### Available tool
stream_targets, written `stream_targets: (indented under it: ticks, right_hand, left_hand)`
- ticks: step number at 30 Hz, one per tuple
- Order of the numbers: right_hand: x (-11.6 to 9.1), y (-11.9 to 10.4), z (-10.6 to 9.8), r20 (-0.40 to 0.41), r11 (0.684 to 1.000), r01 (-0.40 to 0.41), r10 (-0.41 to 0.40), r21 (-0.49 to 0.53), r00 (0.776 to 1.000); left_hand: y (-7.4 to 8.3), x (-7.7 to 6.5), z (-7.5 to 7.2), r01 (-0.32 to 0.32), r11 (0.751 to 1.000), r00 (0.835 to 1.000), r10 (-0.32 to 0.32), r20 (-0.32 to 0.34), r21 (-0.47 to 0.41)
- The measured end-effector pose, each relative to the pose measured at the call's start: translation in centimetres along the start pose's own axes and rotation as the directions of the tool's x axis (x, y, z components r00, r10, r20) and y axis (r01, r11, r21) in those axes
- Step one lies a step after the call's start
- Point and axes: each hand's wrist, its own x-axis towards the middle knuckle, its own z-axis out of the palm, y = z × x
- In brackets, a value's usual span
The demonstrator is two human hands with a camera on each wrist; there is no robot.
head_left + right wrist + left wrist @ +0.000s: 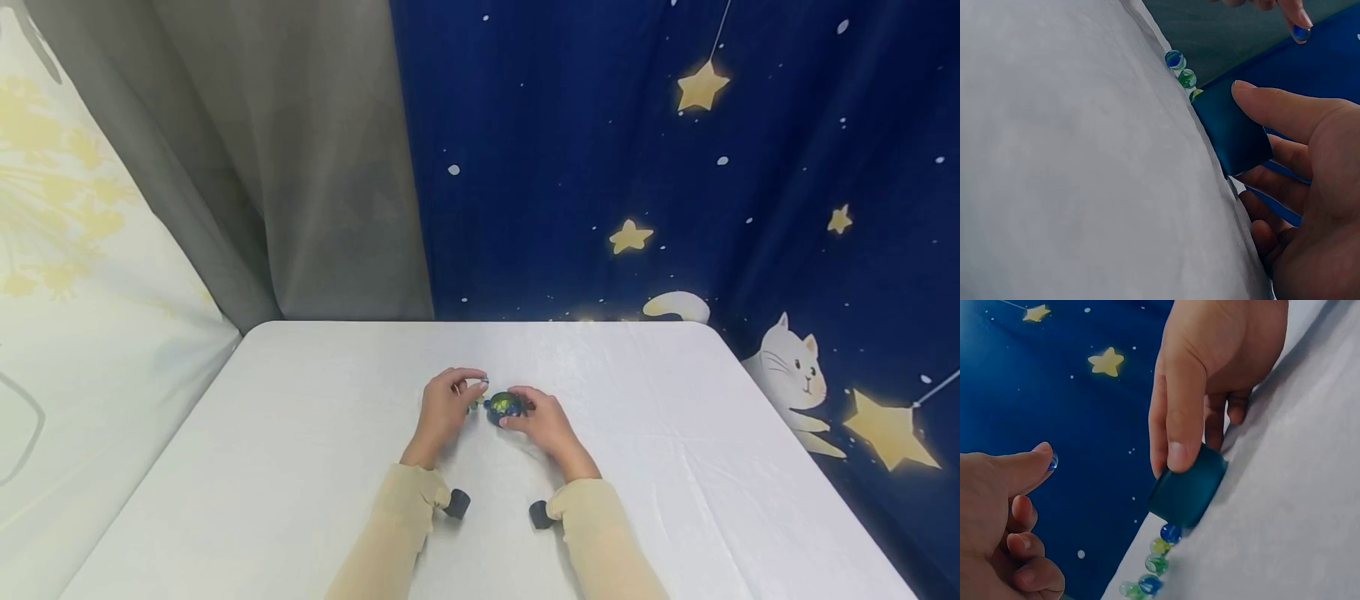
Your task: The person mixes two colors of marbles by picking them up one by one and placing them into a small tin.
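Note:
My left hand (442, 410) pinches a blue glass marble (1054, 461) between thumb and fingertip, raised above the table. A small dark teal round container (1190, 490) stands upright on the white table, with green, yellow and blue marbles (505, 405) visible inside it from above. Thumb and fingers of my right hand (551, 427) grip the container by its sides. Beside it, on the left, several loose marbles (1157, 564) in blue, green and yellow lie on the cloth, partly hidden by my left hand in the head view.
A white cloth covers the table (262, 450). Behind it hang a grey curtain (330, 167) and a dark blue curtain (540, 183) with stars and a cat. Black wrist devices (457, 504) sit at both sleeves.

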Motion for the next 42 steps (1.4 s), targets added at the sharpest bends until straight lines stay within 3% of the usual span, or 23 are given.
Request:
stream_targets:
  ticks: [21, 34, 42]
  right_hand:
    - [0.0, 0.4, 0.1, -0.007, 0.999, 0.035, -0.035, -0.002, 0.999]
    - [-0.2, 0.4, 0.0, 0.001, 1.0, 0.029, -0.029, 0.0, 1.0]
    - [-0.3, 0.3, -0.1, -0.001, 0.999, 0.042, -0.042, 0.004, 0.999]
  left_hand:
    - [0.9, -0.3, 0.3, -0.047, 0.995, 0.996, 0.04, -0.08, -0.093]
    - [1.4, -0.6, 0.4, -0.079, 0.99, 0.993, 0.068, -0.094, -0.113]
    - [1.4, -0.7, 0.9, -0.049, 0.994, 0.997, 0.043, -0.069, -0.098]
